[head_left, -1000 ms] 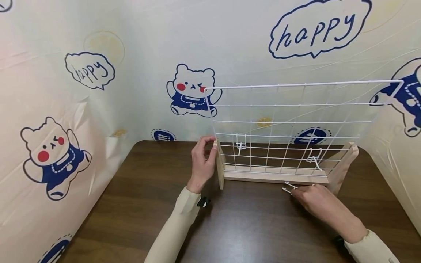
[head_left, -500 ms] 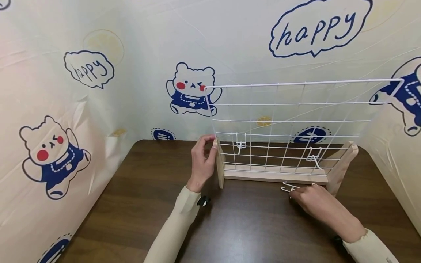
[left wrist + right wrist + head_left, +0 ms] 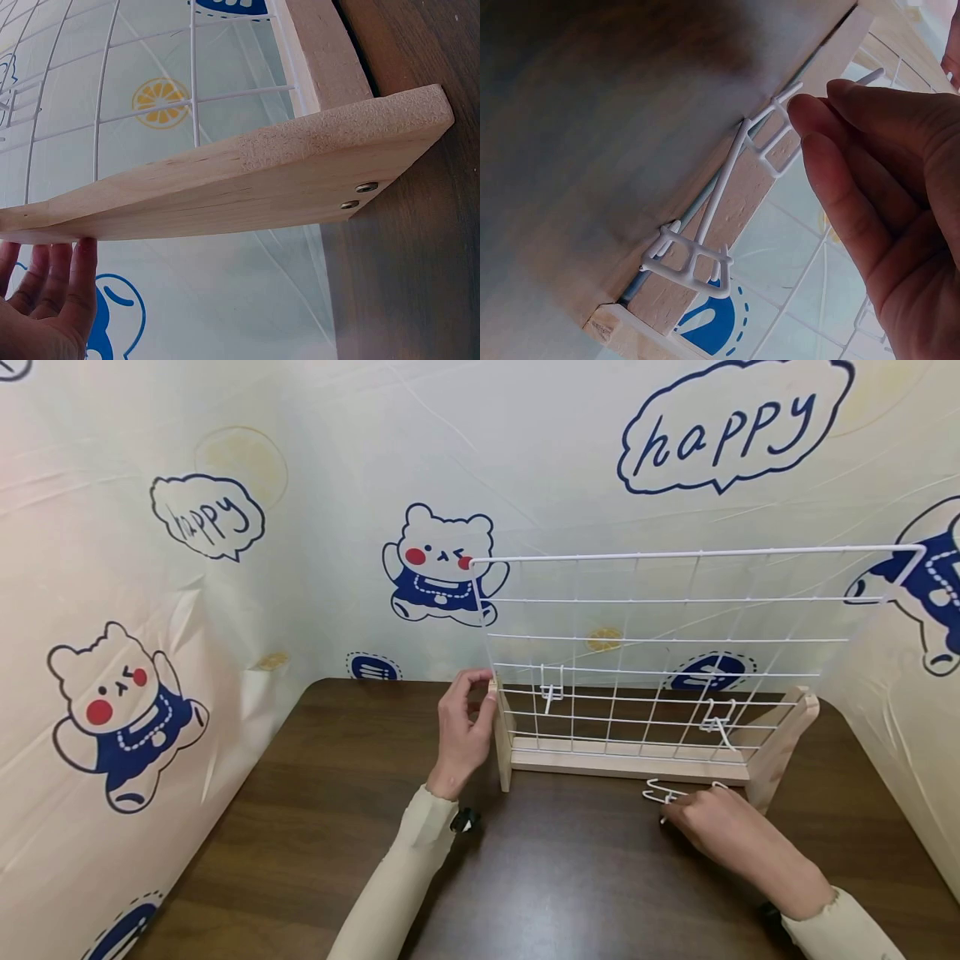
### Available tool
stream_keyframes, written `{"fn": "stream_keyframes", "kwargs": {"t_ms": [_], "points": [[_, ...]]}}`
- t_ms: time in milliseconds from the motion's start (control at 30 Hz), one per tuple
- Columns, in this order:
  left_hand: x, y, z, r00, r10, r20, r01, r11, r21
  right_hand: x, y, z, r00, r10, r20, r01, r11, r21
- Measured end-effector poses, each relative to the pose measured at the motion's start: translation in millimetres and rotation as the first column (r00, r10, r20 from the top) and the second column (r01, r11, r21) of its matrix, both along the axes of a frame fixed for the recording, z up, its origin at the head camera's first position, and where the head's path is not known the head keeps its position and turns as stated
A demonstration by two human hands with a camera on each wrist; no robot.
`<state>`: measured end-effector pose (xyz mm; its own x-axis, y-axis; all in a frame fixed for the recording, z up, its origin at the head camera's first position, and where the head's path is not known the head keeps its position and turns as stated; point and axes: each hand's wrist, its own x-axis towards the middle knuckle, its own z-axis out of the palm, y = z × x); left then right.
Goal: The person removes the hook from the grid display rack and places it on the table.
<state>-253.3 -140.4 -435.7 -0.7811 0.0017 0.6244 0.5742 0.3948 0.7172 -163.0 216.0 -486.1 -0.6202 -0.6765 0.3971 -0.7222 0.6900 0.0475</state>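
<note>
A display rack stands on the table, made of a white wire grid in a wooden frame. My left hand holds the upper end of its left wooden side panel; in the left wrist view, fingertips touch the panel's outer side. In front of the base board, my right hand pinches a white wire hook between thumb and fingertips. A second white hook lies just beyond that hand, near the base, mostly hidden by it in the head view.
Two white hooks hang on the grid, one at left and one at right. The right side panel rises beside the right hand. Printed cloth surrounds the brown wooden table.
The hook in my right hand has turned slightly, its prongs now lying flatter, with the hand almost in place. My left hand has stayed on the side panel.
</note>
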Motion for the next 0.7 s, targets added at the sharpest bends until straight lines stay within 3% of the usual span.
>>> {"fn": "stream_keyframes", "kwargs": {"t_ms": [700], "points": [[0.3, -0.4, 0.2, 1.000, 0.006, 0.005, -0.006, 1.000, -0.024, 0.4, 1.2, -2.0, 0.999, 0.015, 0.032, -0.015, 1.000, 0.007]]}}
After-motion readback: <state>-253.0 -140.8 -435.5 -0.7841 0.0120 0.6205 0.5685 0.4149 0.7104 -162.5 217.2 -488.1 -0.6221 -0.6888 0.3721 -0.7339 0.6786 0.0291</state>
